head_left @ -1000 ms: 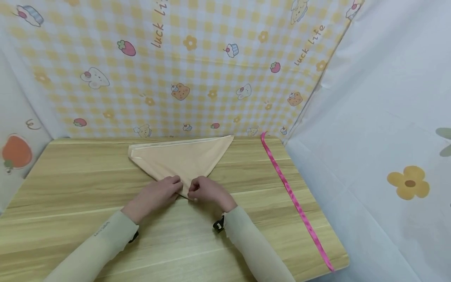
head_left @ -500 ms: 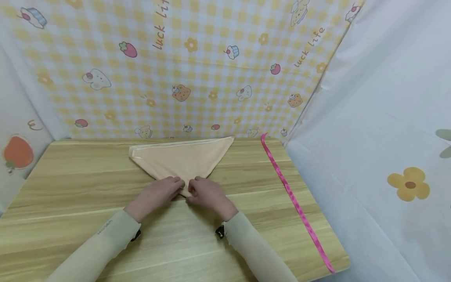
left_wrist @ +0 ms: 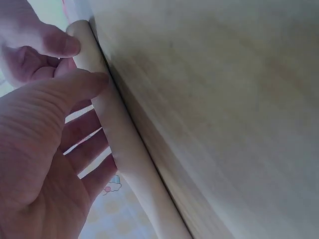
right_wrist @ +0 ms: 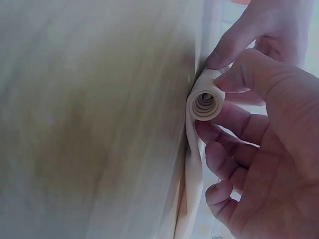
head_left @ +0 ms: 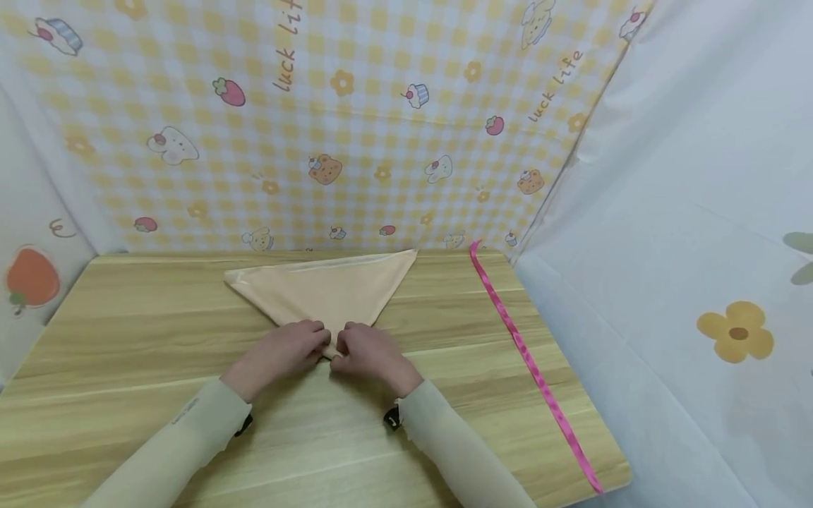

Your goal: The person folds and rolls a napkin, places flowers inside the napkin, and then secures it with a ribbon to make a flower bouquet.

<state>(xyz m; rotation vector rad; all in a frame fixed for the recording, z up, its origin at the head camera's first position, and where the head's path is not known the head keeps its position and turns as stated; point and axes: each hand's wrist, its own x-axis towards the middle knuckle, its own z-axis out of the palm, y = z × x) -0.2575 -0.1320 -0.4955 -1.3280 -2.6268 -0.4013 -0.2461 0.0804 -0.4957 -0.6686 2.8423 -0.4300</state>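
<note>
A peach-coloured cloth [head_left: 339, 289] lies on the table as a broad triangle, long side at the back and narrow part toward the person. Both hands work at its near part. My left hand [head_left: 279, 356] pinches the rolled near part [left_wrist: 130, 137], thumb on one side and fingers on the other. My right hand [head_left: 371, 356] grips the same roll close beside it, thumb and fingers around its end. In the right wrist view that roll end [right_wrist: 205, 106] shows a tight spiral of layers.
A long pink ribbon [head_left: 530, 363] lies slantwise along the table's right side, reaching both its back and front edges. The wood-grain table [head_left: 127, 339] meets a yellow-checked curtain [head_left: 381, 141] at the back. White fabric [head_left: 635, 212] hangs at the right.
The cloth's left corner has shifted slightly left and looks narrower. My right hand has moved a little to the left, nearer my left hand. The ribbon lies as before.
</note>
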